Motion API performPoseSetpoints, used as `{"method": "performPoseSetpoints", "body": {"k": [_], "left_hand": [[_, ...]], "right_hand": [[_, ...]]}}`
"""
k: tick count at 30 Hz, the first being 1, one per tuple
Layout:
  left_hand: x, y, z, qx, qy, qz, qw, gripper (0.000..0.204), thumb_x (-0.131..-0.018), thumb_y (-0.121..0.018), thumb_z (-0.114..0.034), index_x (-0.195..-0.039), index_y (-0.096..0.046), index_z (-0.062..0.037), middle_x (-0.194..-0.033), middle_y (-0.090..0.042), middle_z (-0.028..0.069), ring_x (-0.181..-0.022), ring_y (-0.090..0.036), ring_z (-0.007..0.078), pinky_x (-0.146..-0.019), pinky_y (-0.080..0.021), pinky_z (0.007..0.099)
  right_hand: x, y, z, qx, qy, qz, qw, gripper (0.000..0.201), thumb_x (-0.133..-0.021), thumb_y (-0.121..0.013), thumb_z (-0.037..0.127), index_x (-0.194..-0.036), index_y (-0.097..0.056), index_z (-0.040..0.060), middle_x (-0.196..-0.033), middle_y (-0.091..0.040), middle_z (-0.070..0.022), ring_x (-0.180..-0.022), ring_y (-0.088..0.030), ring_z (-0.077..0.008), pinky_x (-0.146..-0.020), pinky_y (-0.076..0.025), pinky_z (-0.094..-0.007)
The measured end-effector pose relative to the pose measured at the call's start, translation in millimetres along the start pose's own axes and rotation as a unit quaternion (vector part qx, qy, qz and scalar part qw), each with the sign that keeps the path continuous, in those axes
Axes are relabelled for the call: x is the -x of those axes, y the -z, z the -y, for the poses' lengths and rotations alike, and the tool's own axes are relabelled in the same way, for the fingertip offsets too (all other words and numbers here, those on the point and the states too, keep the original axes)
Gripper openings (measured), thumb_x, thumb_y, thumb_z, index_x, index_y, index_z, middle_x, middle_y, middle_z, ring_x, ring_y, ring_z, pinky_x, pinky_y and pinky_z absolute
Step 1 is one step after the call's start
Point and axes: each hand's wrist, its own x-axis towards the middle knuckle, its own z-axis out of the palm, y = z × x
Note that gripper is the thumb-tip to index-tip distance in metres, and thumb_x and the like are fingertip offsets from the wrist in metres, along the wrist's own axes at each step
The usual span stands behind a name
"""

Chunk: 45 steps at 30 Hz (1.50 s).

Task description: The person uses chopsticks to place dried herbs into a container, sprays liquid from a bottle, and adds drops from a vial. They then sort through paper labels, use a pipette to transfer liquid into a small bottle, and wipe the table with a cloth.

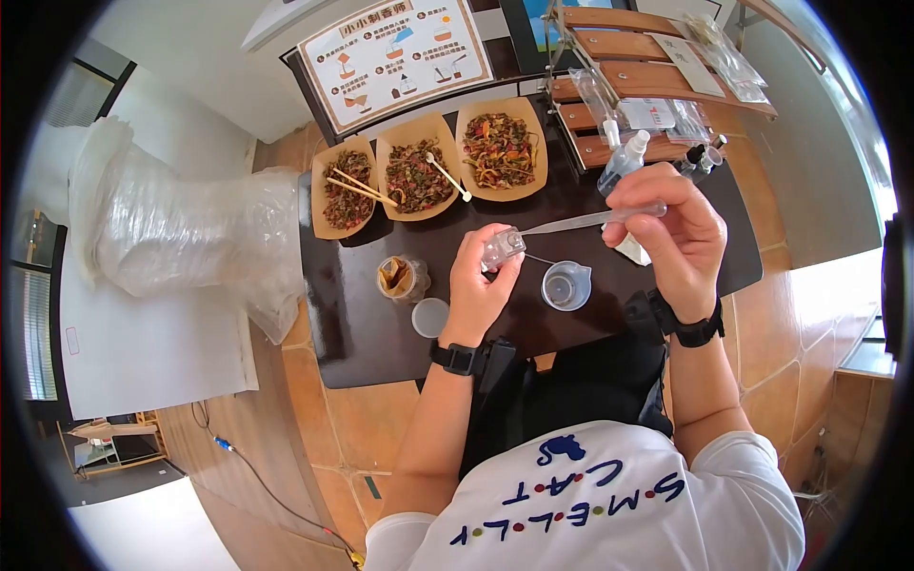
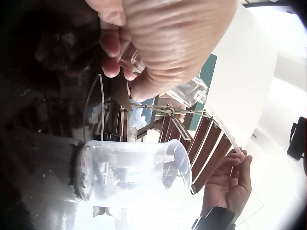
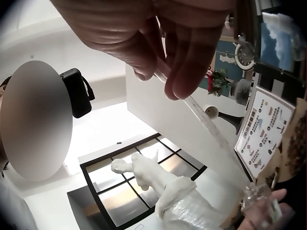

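My left hand (image 1: 479, 297) holds a small clear glass bottle (image 1: 502, 247) over the dark table, its mouth tilted to the right. A clear plastic dropper (image 1: 571, 224) is pinched between the thumb and fingers of my right hand (image 1: 681, 233), near its bulb end. The dropper slants down to the left, and its thin tip meets the bottle's mouth in the head view. Just below, between my hands, stands a clear plastic measuring cup (image 2: 134, 167) with a pouring lip. A thin clear rod (image 2: 101, 108) shows behind that cup in the left wrist view.
Three paper trays (image 1: 538, 183) of dried plant bits line the table's back. Left of my left hand are a jar (image 1: 405, 279) with brown pieces and a round lid (image 1: 430, 318). A spray bottle (image 1: 624, 162) and wooden shelf rack (image 1: 619, 43) stand at the back right.
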Motion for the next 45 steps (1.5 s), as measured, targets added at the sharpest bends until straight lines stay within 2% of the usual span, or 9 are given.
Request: {"method": "performPoseSetpoints", "body": {"k": [11,18,20,27,30,34,38,40,45], "left_hand": [[-0.4,2.0,0.2,-0.035,-0.021,0.008,0.999,0.034,-0.091,-0.075,-0.009,-0.122,-0.061,-0.0043,-0.100,-0.063,-0.0009,-0.085,-0.056,0.0065,-0.075,-0.047,0.0229],[-0.6,1.9,0.1,-0.029,-0.022,0.007,0.999,0.034,-0.091,-0.075,-0.009,-0.122,-0.061,-0.0046,-0.099,-0.064,-0.0009,-0.084,-0.056,0.0066,-0.075,-0.047,0.0229],[-0.2,1.8,-0.2,-0.017,-0.007,0.005,1.000,0.032,-0.088,-0.074,-0.005,-0.119,-0.064,-0.0072,-0.105,-0.063,0.0041,-0.090,-0.063,0.0151,-0.074,-0.050,0.0267],[0.3,1.6,-1.6,-0.021,-0.004,0.003,1.000,0.031,-0.089,-0.073,-0.006,-0.119,-0.064,-0.0068,-0.106,-0.063,0.0045,-0.090,-0.063,0.0155,-0.075,-0.050,0.0270],[-0.1,0.9,-0.2,-0.021,-0.003,0.004,1.000,0.032,-0.089,-0.073,-0.006,-0.119,-0.064,-0.0067,-0.106,-0.063,0.0043,-0.090,-0.062,0.0151,-0.075,-0.050,0.0271],[-0.6,0.1,0.2,-0.013,-0.002,0.002,1.000,0.032,-0.089,-0.073,-0.005,-0.119,-0.064,-0.0064,-0.105,-0.063,0.0042,-0.089,-0.062,0.0145,-0.075,-0.049,0.0267],[0.0,1.3,1.5,-0.003,-0.002,0.005,1.000,0.031,-0.089,-0.073,-0.005,-0.119,-0.064,-0.0060,-0.104,-0.063,0.0041,-0.088,-0.062,0.0141,-0.074,-0.049,0.0263],[0.5,1.2,1.5,-0.007,-0.005,0.003,1.000,0.032,-0.089,-0.073,-0.005,-0.119,-0.064,-0.0061,-0.104,-0.063,0.0040,-0.088,-0.062,0.0141,-0.074,-0.049,0.0263],[-0.5,1.7,6.1,-0.021,-0.021,0.005,1.000,0.036,-0.091,-0.074,-0.007,-0.124,-0.060,-0.0042,-0.099,-0.063,-0.0019,-0.084,-0.055,0.0052,-0.074,-0.046,0.0218]], "right_hand": [[-4.7,-13.9,-8.4,0.034,0.001,0.033,0.999,0.014,-0.090,-0.063,-0.014,-0.101,-0.067,-0.0074,-0.104,-0.065,-0.0135,-0.079,-0.068,-0.0149,-0.069,-0.057,-0.0243],[-0.5,19.9,18.9,-0.039,-0.009,0.008,0.999,0.013,-0.086,-0.066,-0.010,-0.099,-0.065,-0.0086,-0.101,-0.065,-0.0152,-0.080,-0.064,-0.0147,-0.069,-0.054,-0.0256],[3.1,23.6,24.5,0.051,-0.043,0.089,0.994,0.014,-0.083,-0.068,-0.011,-0.096,-0.067,-0.0062,-0.100,-0.066,-0.0137,-0.084,-0.063,-0.0142,-0.069,-0.052,-0.0250],[19.4,9.9,0.1,0.158,-0.112,0.156,0.969,0.010,-0.085,-0.073,-0.004,-0.093,-0.069,-0.0007,-0.094,-0.067,-0.0088,-0.079,-0.065,-0.0157,-0.069,-0.052,-0.0256],[20.6,14.2,-16.3,0.176,-0.042,0.182,0.967,0.008,-0.085,-0.073,-0.005,-0.091,-0.069,-0.0012,-0.093,-0.067,-0.0085,-0.079,-0.065,-0.0155,-0.068,-0.052,-0.0256],[19.0,9.9,-14.1,0.189,-0.026,0.164,0.968,0.009,-0.084,-0.073,-0.006,-0.089,-0.068,-0.0011,-0.091,-0.067,-0.0075,-0.077,-0.064,-0.0139,-0.066,-0.052,-0.0255],[11.7,12.2,9.7,0.023,-0.081,0.034,0.996,0.009,-0.087,-0.066,-0.011,-0.094,-0.066,-0.0055,-0.100,-0.065,-0.0141,-0.077,-0.065,-0.0143,-0.067,-0.054,-0.0246],[5.8,19.0,7.3,-0.018,0.004,0.010,1.000,0.015,-0.090,-0.062,-0.012,-0.105,-0.064,-0.0082,-0.105,-0.064,-0.0180,-0.079,-0.067,-0.0160,-0.069,-0.057,-0.0265],[1.0,8.9,3.9,0.000,0.014,0.002,1.000,0.013,-0.093,-0.062,-0.009,-0.106,-0.065,-0.0078,-0.110,-0.065,-0.0183,-0.082,-0.069,-0.0163,-0.071,-0.058,-0.0265]]}}
